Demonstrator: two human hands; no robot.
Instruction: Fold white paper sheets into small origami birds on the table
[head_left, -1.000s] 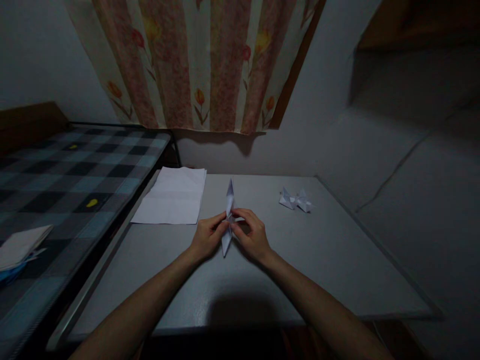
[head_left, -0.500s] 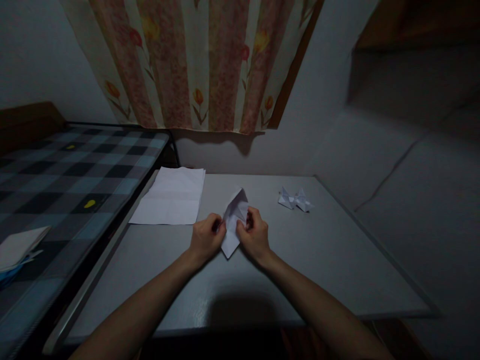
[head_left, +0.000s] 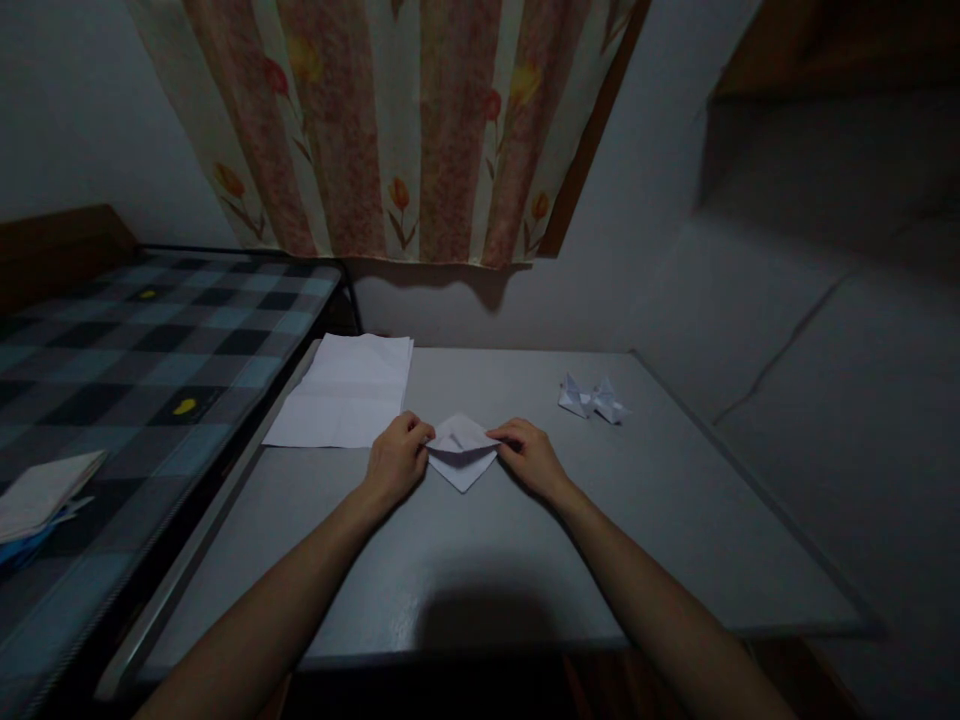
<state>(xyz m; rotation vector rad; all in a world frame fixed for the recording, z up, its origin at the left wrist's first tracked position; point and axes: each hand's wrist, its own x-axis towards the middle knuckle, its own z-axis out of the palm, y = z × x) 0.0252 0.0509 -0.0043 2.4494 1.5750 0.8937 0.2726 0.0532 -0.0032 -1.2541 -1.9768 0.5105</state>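
A folded piece of white paper (head_left: 462, 470) lies low over the table between my hands, its near corner pointing toward me and a raised fold running across its middle. My left hand (head_left: 397, 455) pinches its left corner between thumb and fingers. At the opposite corner my right hand (head_left: 531, 455) holds the paper, the thumb below and fingers on top. The layers inside the fold are partly hidden.
A stack of white paper sheets (head_left: 345, 392) rests at the table's back left. Two small folded paper figures (head_left: 592, 400) stand at the back right. The grey table (head_left: 645, 520) meets a checked bed (head_left: 150, 380) on the left. A flowered curtain (head_left: 397, 130) hangs behind.
The paper has gone from upright and narrow to spread out sideways and lower. My hands have moved apart to its left and right corners.
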